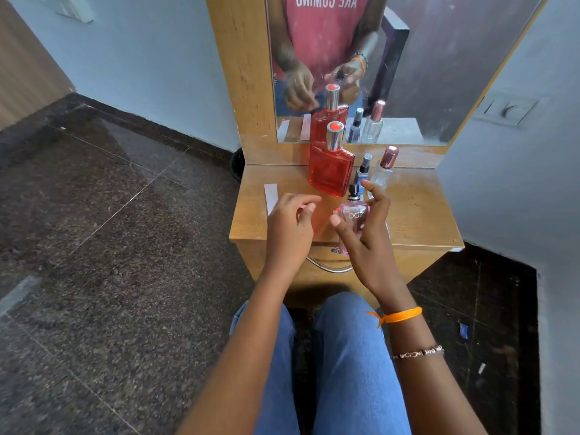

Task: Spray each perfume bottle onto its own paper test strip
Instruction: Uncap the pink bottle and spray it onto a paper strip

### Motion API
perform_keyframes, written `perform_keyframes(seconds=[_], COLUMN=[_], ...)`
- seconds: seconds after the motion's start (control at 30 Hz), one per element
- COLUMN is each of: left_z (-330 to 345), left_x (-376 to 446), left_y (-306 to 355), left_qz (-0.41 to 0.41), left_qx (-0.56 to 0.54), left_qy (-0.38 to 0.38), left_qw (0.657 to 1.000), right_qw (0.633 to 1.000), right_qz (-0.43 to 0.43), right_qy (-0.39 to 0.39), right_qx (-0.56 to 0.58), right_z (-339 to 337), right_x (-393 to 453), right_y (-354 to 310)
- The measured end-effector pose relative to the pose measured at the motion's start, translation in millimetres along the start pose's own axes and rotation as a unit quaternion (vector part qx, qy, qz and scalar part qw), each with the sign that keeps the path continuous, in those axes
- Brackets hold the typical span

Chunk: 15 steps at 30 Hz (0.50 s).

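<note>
My right hand [365, 233] holds a pink perfume bottle [354, 218] with a black spray nozzle, upright above the front of the small wooden table [417, 215]; my forefinger is raised beside the nozzle. My left hand [290, 224] hovers just left of it, fingers curled, and I cannot tell whether it pinches a strip. A white paper strip [271, 197] lies on the table's left part. A tall red bottle [331, 166] with a silver cap stands behind, with a small blue spray bottle [363, 171] and a clear bottle with a pink cap [384, 171] to its right.
A mirror [408, 73] in a wooden frame rises at the back of the table and reflects the bottles and two strips. A drawer handle [329, 267] sits below the table's front edge. Walls close in on both sides; dark stone floor lies left.
</note>
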<state>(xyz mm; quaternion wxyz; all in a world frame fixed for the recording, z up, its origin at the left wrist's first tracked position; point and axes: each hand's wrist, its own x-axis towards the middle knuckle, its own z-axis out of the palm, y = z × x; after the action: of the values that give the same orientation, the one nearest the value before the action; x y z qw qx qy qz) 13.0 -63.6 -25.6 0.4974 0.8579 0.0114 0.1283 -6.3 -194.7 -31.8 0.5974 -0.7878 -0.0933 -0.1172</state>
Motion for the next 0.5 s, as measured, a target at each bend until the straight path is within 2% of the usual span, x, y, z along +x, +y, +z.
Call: perform_keyframes(seconds=[0.07, 0.17, 0.23, 0.3, 0.37, 0.43, 0.5], left_z=[-3, 0, 3, 3, 3, 2, -1], left_x=[-7, -16, -17, -14, -13, -13, -13], left_y=[3, 2, 0, -4, -8, -11, -14], left_qz=[0.002, -0.029, -0.031, -0.024, -0.028, -0.046, -0.054], left_qx=[-0.103, -0.233, -0.252, -0.212, -0.188, -0.181, -0.174], left_qy=[-0.066, -0.148, -0.131, -0.097, -0.078, -0.061, -0.044], left_qw=[0.993, 0.961, 0.958, 0.972, 0.979, 0.981, 0.982], right_qw=[1.000, 0.999, 0.997, 0.989, 0.990, 0.998, 0.998], right_qz=[0.010, 0.041, 0.067, 0.095, 0.088, 0.045, 0.009], right_qy=[-0.010, -0.019, -0.041, -0.068, -0.037, 0.017, 0.018], right_qx=[0.021, 0.004, 0.025, 0.086, 0.099, 0.037, -0.061], right_z=[2, 5, 5, 3, -2, -5, -4], right_x=[4, 11, 11, 11, 12, 16, 19], right_y=[-5, -6, -6, -4, -2, 2, 6])
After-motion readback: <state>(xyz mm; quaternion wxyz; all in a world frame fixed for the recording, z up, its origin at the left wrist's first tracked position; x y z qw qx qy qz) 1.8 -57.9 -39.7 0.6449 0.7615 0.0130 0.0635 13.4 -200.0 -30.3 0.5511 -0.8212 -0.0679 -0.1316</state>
